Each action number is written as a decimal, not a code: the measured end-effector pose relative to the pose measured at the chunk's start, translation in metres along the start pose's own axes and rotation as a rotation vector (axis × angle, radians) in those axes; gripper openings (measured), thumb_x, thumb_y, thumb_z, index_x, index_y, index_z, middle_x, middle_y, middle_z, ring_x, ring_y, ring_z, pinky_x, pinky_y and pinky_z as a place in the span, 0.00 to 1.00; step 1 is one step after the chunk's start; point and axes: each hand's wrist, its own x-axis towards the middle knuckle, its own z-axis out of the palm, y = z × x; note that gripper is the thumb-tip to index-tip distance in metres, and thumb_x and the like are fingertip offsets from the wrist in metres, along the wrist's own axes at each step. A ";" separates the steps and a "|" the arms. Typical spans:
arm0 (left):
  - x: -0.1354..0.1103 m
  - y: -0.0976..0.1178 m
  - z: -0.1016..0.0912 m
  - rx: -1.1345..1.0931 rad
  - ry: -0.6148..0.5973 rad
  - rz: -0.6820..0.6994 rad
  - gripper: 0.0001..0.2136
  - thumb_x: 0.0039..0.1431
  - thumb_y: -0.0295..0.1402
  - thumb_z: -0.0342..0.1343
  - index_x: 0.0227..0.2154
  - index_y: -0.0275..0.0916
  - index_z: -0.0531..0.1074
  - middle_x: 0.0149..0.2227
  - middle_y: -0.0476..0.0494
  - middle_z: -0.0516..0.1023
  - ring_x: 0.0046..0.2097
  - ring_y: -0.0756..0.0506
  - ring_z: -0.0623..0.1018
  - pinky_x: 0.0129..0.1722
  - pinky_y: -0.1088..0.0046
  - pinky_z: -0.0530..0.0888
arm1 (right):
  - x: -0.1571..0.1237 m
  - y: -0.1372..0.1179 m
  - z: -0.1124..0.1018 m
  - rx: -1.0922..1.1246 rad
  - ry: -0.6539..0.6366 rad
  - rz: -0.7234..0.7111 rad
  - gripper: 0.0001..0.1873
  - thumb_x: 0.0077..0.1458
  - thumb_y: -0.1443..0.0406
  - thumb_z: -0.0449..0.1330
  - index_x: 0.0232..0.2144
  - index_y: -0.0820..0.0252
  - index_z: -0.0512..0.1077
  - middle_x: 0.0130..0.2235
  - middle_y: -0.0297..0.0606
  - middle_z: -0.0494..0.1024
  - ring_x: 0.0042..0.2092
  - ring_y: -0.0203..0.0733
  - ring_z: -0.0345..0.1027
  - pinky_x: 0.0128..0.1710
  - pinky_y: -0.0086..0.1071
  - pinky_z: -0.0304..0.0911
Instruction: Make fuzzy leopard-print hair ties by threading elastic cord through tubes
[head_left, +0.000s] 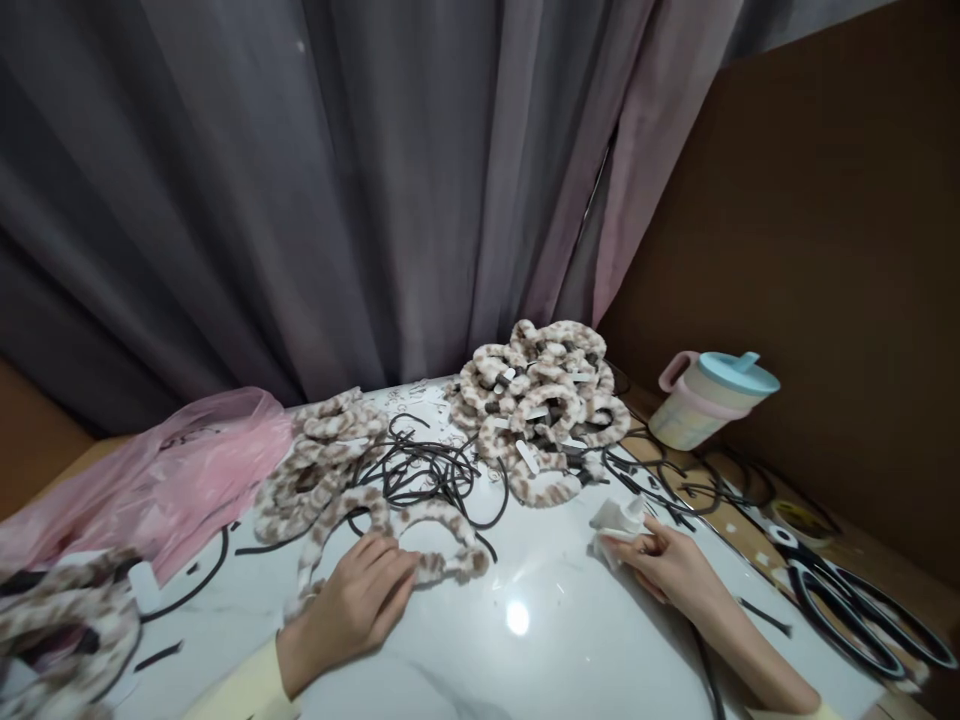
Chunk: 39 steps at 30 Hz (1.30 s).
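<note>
My left hand point(364, 590) is closed at the edge of a brown-and-white spotted plush ring point(442, 515), its fingers together and the thumb hidden. Another curved plush piece point(322, 530) lies just behind that wrist. Off to the right, my right hand point(671, 565) pinches a crumpled white tissue point(621, 520) over the marble-patterned table point(525, 660). Between and beyond the hands is a tangle of dark cords point(427, 470).
A heap of plush rings point(547, 410) with white tags stands at the back, a second pile point(322, 450) beside a pink plastic bag point(187, 470). More rings point(105, 620) lie front left. At right are a lidded cup point(701, 405), black-handled scissors point(840, 590) and a tape roll point(802, 522).
</note>
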 end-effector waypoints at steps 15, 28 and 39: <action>-0.005 -0.008 0.002 -0.085 0.074 -0.105 0.09 0.62 0.23 0.47 0.44 0.34 0.67 0.31 0.41 0.76 0.34 0.48 0.75 0.35 0.72 0.74 | 0.019 -0.017 -0.002 0.062 0.164 0.009 0.43 0.36 0.49 0.62 0.50 0.67 0.58 0.12 0.18 0.54 0.15 0.30 0.45 0.17 0.25 0.39; 0.003 0.010 -0.002 -0.366 0.158 -0.651 0.06 0.59 0.28 0.53 0.40 0.39 0.67 0.33 0.47 0.79 0.35 0.48 0.80 0.31 0.78 0.76 | -0.056 -0.027 -0.025 -0.131 0.076 0.000 0.34 0.43 0.41 0.55 0.42 0.61 0.70 0.18 0.30 0.61 0.22 0.38 0.58 0.21 0.30 0.56; 0.047 0.040 -0.037 -0.603 0.081 -0.674 0.12 0.59 0.31 0.54 0.45 0.42 0.62 0.37 0.44 0.81 0.45 0.44 0.77 0.45 0.67 0.75 | -0.055 -0.135 0.031 -0.384 -0.329 -0.641 0.17 0.60 0.56 0.50 0.37 0.57 0.75 0.26 0.36 0.76 0.26 0.37 0.69 0.25 0.24 0.61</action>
